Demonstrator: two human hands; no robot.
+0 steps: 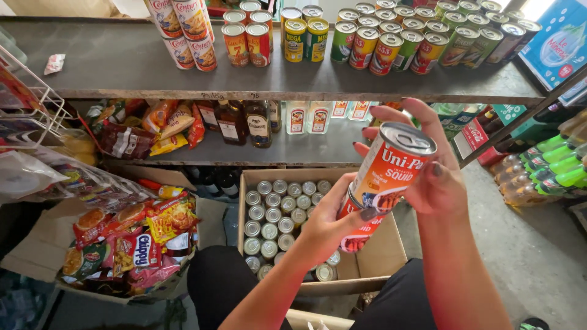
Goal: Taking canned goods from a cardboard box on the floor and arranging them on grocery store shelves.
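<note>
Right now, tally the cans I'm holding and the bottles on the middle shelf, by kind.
Cans held: 2, upper can in right hand, lower can in left hand
Dark bottles: 3
Clear red-labelled bottles: 4
Total: 9

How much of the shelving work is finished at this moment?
Done: many cans already stand on the top shelf. In hand: left hand and right hand hold two orange cans. Left: the box is about half full of cans.
</note>
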